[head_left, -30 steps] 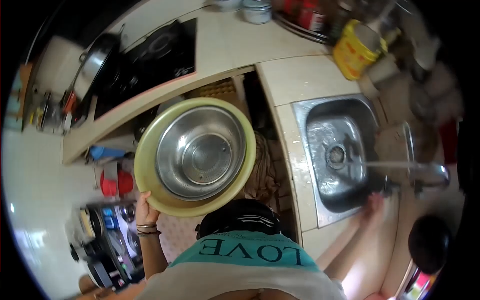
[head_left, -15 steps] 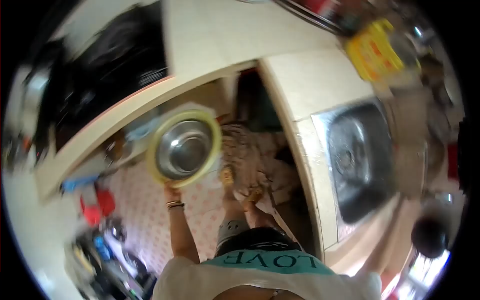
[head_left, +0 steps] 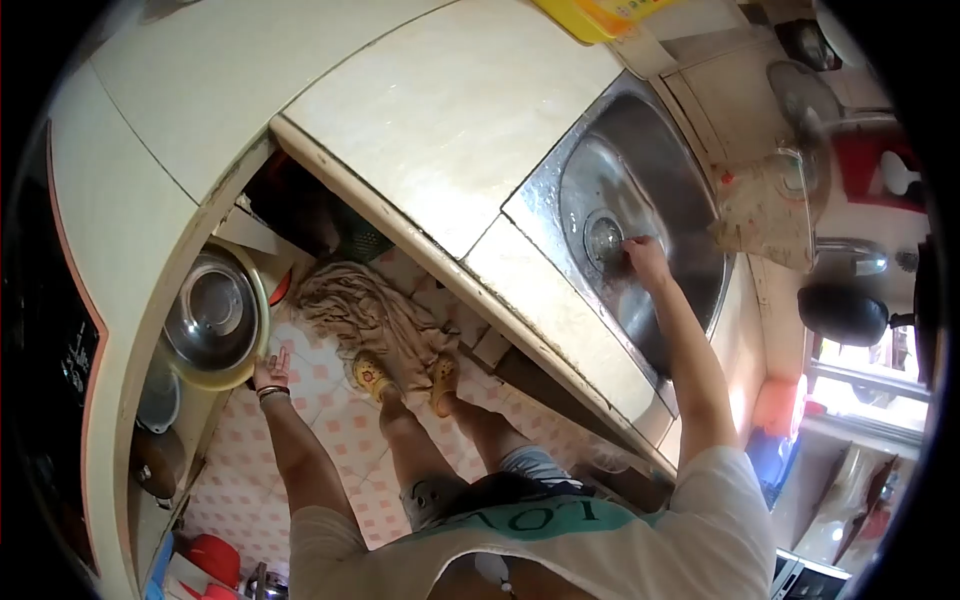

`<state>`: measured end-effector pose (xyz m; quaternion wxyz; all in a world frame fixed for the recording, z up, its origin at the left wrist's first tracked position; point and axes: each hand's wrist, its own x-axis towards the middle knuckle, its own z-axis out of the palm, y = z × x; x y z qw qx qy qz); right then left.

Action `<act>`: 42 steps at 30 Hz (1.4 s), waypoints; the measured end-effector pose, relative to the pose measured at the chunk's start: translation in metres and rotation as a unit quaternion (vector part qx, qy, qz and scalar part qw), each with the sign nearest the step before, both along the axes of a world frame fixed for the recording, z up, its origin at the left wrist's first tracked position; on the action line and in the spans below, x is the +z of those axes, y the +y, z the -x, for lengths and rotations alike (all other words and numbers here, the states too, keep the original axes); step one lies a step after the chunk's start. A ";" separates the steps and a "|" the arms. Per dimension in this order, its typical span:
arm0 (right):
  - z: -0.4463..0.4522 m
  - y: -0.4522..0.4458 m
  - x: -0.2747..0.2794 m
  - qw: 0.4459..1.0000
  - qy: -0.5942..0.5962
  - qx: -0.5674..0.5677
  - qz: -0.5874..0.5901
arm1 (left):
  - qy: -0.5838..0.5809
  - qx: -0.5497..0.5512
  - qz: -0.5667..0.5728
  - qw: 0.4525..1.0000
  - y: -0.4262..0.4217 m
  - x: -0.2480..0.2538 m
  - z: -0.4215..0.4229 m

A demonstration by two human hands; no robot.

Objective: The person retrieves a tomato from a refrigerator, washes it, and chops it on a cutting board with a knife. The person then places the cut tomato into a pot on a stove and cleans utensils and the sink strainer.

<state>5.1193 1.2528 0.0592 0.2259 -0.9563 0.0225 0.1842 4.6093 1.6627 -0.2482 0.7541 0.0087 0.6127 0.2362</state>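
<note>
My left hand (head_left: 270,370) is beside the lower edge of a yellow basin (head_left: 261,325), its fingers spread and nothing in them. Inside that basin sits a shiny steel bowl (head_left: 208,305); both are partly under the counter at the left. On the other side, my right hand (head_left: 648,262) reaches down into a steel sink (head_left: 685,215). Its fingers are pressed together close to the round drain strainer (head_left: 603,240); what they hold, if anything, is hidden.
The tiled counter (head_left: 440,130) bends around my left and front. A crumpled brown cloth (head_left: 365,305) lies on the floor by my feet. A pan (head_left: 840,314) hangs at the right, near a clear plastic container (head_left: 765,215). Something yellow (head_left: 590,15) stands behind the sink.
The basin with the bowl has gone from over the floor to beneath the counter, and my left hand's fingers have come off its rim. My right hand has come into the sink. The view has turned.
</note>
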 end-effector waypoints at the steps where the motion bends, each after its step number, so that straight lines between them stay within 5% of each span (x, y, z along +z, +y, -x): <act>1: 0.003 0.008 0.005 0.999 0.002 -0.043 -0.012 | 0.020 -0.014 -0.001 1.000 -0.001 0.002 0.000; 5: 0.000 0.013 0.016 0.977 0.107 -0.120 -0.141 | -0.004 -0.120 -0.062 0.991 -0.018 0.002 0.026; 10: -0.006 0.006 0.011 0.966 0.138 -0.151 -0.156 | 0.060 -0.157 -0.085 0.982 -0.084 0.094 0.032; 16: -0.004 -0.007 0.004 0.940 0.134 -0.136 -0.284 | 0.040 -0.256 0.030 0.965 -0.142 0.041 0.141; 18: -0.003 -0.012 -0.004 0.903 0.145 -0.144 -0.379 | 0.165 -0.258 0.023 0.952 -0.165 0.114 0.114; 20: 0.000 -0.015 0.003 0.887 0.148 -0.146 -0.413 | 0.213 -0.299 0.020 0.930 -0.177 0.131 0.109; 28: 0.007 -0.057 0.070 0.801 0.147 -0.226 -0.534 | 0.199 -0.369 -0.041 0.907 -0.165 0.193 0.059; 34: 0.043 -0.150 0.118 0.782 0.114 -0.237 -0.565 | 0.084 -0.352 -0.338 0.869 -0.121 0.265 -0.043; 38: 0.096 -0.205 0.142 0.770 0.003 -0.292 -0.567 | -0.017 -0.306 -0.533 0.788 -0.156 0.414 -0.180; 42: 0.139 -0.248 0.131 0.739 -0.041 -0.362 -0.567 | -0.073 -0.547 -0.630 0.546 -0.206 0.476 -0.296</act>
